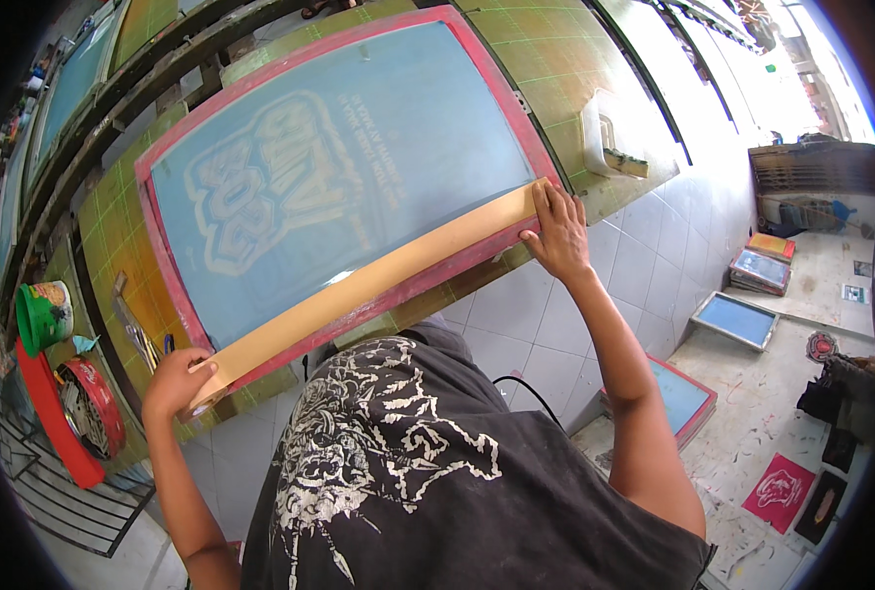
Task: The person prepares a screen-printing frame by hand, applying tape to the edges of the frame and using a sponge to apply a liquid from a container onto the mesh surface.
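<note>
A large screen (427, 147) with blue mesh, pale stencil design and red frame rests tilted on the green printing board (496, 39). A brown tape strip (378, 270) lies along its near edge from corner to corner. My left hand (177, 379) has its fingers closed on the strip's left end at the frame corner. My right hand (560, 226) presses the strip's right end with fingers stretched out and thumb apart, on the near right corner.
Left are a green tub (39, 320), scissors (137, 344), a red tin (103, 413) and a red bar (44, 408). At right are a clear holder (595, 138), stacked screens (760, 270), a small screen (734, 317) and a pink print (779, 492) over a tiled floor (634, 265).
</note>
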Motion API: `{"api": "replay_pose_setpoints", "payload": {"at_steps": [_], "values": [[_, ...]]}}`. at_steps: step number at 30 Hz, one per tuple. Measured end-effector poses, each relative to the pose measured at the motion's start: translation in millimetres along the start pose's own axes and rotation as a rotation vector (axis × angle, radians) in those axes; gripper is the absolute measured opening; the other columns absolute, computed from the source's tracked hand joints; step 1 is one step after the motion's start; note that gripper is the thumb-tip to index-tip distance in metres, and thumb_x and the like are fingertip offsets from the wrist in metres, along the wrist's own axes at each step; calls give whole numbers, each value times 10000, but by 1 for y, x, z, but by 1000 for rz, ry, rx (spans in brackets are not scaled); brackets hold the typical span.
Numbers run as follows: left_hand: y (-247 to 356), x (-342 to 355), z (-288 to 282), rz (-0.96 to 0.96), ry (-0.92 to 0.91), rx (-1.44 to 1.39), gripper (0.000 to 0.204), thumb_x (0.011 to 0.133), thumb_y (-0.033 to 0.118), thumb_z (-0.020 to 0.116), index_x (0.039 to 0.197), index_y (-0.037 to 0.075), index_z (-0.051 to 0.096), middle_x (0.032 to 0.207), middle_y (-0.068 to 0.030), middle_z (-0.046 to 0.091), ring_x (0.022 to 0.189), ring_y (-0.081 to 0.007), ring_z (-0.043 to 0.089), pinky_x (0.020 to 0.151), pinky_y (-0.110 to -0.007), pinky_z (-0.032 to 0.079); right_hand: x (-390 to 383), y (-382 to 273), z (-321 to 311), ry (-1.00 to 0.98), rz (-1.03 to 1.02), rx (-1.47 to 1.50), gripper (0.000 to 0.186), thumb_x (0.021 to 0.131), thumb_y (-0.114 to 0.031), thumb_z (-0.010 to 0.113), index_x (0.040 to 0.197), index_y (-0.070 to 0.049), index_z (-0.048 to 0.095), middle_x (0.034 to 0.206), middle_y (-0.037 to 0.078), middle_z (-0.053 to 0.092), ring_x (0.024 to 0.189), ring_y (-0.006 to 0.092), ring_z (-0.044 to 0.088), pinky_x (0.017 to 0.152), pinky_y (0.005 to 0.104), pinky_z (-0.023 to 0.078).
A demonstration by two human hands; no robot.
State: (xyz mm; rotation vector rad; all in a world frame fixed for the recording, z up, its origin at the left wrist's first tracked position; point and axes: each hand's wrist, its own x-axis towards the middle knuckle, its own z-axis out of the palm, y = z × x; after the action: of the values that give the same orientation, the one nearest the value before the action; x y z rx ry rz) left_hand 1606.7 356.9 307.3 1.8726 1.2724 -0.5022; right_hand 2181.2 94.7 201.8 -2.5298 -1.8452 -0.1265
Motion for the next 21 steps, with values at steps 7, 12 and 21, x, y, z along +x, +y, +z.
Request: {"api": "replay_pose_setpoints", "payload": {"at_steps": [7, 12, 21], "values": [[2, 0, 0, 14, 19, 30, 302, 854, 243, 681, 1012, -13, 702, 876, -172, 706, 797, -268, 679, 753, -369, 512, 13, 1, -2, -62, -43, 210, 866, 929, -661, 451, 1534, -59, 304, 1557, 229, 314, 1472, 393, 238, 1199, 541, 177], [4, 1, 0, -3, 10, 49, 323, 841, 260, 687, 1024, -6, 708, 912, -179, 716, 839, -287, 693, 781, -370, 518, 7, -11, -4, -139, -63, 20, 898, 914, -687, 470, 1573, -121, 240, 1596, 259, 215, 1498, 406, 172, 1210, 546, 133], [2, 0, 1, 41, 36, 83, 321, 847, 257, 683, 1029, -6, 702, 930, -183, 711, 860, -303, 688, 791, -378, 514, 10, -14, -5, -201, -53, 10, 956, 895, -711, 488, 1592, -136, 176, 1641, 228, 84, 1529, 374, 56, 1223, 544, 74]]}}
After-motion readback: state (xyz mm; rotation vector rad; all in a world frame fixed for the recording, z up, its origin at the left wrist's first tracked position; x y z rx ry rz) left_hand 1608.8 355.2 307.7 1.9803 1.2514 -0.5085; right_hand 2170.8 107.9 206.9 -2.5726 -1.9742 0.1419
